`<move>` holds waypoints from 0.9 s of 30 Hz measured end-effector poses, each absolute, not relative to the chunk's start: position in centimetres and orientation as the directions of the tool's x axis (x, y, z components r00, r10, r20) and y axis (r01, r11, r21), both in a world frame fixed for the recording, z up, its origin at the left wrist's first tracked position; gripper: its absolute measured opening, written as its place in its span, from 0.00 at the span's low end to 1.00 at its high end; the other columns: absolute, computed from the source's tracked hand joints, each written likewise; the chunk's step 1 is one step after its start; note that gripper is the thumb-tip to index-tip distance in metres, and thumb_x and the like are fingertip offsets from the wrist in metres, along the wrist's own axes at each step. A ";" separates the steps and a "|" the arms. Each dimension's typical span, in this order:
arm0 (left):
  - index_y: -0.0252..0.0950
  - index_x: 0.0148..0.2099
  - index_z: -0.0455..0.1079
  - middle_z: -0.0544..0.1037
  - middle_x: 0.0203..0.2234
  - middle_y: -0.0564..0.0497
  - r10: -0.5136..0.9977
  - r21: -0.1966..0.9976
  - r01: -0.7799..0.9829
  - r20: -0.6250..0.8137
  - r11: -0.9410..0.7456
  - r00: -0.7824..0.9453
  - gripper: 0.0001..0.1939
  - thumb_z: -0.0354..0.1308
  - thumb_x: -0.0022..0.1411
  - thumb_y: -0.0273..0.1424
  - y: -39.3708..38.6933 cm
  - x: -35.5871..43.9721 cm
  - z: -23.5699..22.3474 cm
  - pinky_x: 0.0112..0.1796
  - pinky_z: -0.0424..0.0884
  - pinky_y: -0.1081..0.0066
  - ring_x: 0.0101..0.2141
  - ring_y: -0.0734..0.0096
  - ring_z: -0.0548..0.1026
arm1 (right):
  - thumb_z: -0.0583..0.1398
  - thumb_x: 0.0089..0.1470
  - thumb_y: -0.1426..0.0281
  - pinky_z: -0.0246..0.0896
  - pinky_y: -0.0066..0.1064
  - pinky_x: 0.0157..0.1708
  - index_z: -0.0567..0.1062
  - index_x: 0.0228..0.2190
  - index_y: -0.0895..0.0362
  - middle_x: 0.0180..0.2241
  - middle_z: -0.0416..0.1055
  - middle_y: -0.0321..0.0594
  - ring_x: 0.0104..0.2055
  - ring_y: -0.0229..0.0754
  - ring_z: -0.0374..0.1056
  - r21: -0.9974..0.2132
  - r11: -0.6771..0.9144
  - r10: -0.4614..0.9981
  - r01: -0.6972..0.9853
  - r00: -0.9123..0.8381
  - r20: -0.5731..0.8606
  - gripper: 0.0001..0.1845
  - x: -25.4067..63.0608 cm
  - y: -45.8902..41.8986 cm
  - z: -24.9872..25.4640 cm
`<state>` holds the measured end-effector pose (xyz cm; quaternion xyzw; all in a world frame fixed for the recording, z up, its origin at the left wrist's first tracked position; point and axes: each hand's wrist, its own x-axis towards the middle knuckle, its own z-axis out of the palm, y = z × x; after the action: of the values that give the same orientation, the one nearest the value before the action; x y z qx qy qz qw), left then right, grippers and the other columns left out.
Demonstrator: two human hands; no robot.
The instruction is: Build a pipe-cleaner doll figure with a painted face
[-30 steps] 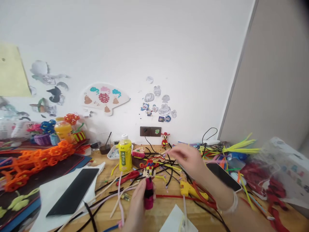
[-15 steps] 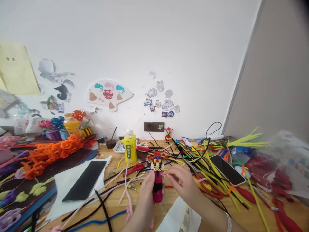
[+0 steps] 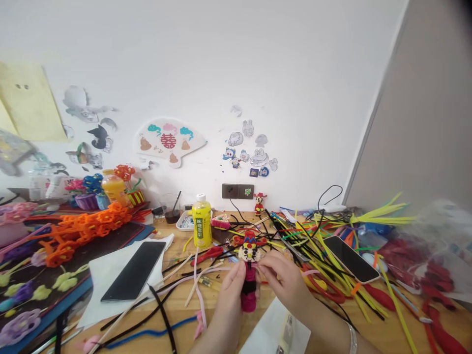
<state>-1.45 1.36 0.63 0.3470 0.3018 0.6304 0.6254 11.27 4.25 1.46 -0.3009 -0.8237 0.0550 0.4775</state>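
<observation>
My left hand is closed round the body of a small doll made of pipe cleaners, upright, with a red and blue hat, a cream face with whiskers, a magenta body and a black waist. At the doll's right side, just below its head, the fingertips of my right hand pinch a thin pink pipe cleaner. Pink strand also shows to the right of that hand, though the part behind the fingers is hidden. A white paper lies on the table beneath the right wrist.
A yellow drink bottle stands behind the doll. Black phones lie left and right. Loose pipe cleaners cover the right side; an orange pipe-cleaner piece lies left. A similar red doll stands by the wall.
The view has turned slightly left, so everything sits a little further right. My right fingertips are a bit closer to the doll's side; both grips look the same.
</observation>
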 end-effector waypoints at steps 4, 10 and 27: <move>0.35 0.27 0.65 0.66 0.17 0.56 0.998 0.869 -0.491 0.059 -0.061 -0.019 0.16 0.57 0.48 0.44 1.5 -1.5 0.5 0.19 0.55 0.78 0.18 0.78 0.62 | 0.52 0.54 0.73 0.59 0.28 0.29 0.68 0.27 0.56 0.25 0.65 0.37 0.29 0.38 0.63 -0.447 0.785 0.595 0.430 -0.317 0.739 0.07 10.6 4.2 1.1; 0.35 0.25 0.65 0.62 0.13 0.59 0.998 0.923 -0.385 -0.007 -0.020 -0.069 0.22 0.58 0.42 0.50 1.3 -1.6 0.7 0.17 0.52 0.79 0.15 0.80 0.58 | 0.55 0.48 0.72 0.58 0.25 0.23 0.64 0.27 0.56 0.25 0.62 0.34 0.24 0.34 0.60 -0.738 0.616 0.782 0.273 -0.106 0.614 0.02 9.5 4.5 0.4; 0.35 0.20 0.61 0.62 0.14 0.56 0.981 0.976 -0.140 0.150 -0.167 -0.124 0.19 0.55 0.47 0.47 2.0 -2.5 0.9 0.17 0.54 0.78 0.17 0.77 0.59 | 0.61 0.40 0.69 0.52 0.23 0.18 0.63 0.31 0.56 0.23 0.61 0.31 0.23 0.32 0.57 -0.947 0.313 0.926 -0.068 -0.202 0.320 0.14 9.5 5.3 1.7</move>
<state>-2.51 2.03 0.86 0.4705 0.4469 0.6017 0.4656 9.53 5.30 1.68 -0.3483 -0.6155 0.4713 0.5269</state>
